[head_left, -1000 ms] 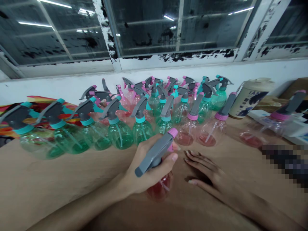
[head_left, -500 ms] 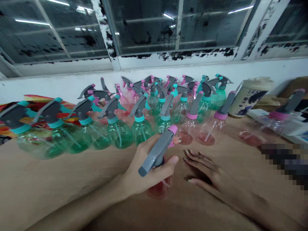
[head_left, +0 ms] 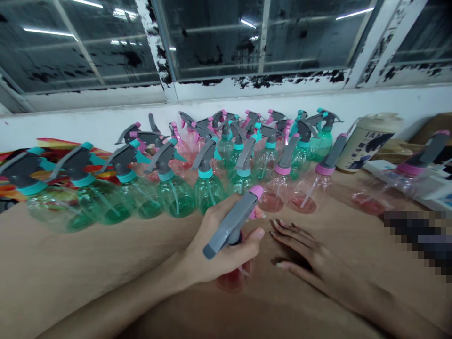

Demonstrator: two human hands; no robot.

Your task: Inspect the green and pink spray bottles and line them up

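Note:
Closest to me on the table is a red-tinted spray bottle (head_left: 233,278) with a grey head and a pink nozzle that points away to the right. My left hand (head_left: 221,249) is wrapped around its neck and trigger; part of the bottle is hidden behind the fingers. To the right, my right hand (head_left: 307,252) lies palm down on the wood-coloured table top (head_left: 148,254), fingers stretched out and holding nothing. Just beyond both hands stand a green spray bottle (head_left: 241,181) with a turquoise collar and a pink-collared spray bottle (head_left: 273,197).
Several green bottles, such as the leftmost green spray bottle (head_left: 58,209), form a front row. More bottles crowd toward the white wall (head_left: 88,125). A cream tumbler (head_left: 369,141), a white box (head_left: 429,188) and another pink-collared bottle (head_left: 386,188) stand at the right. Colourful bags (head_left: 76,149) lie at left.
The spray head in my left hand has shifted slightly to the right, and the bottle's base has shifted a little. My right hand stays in place on the table.

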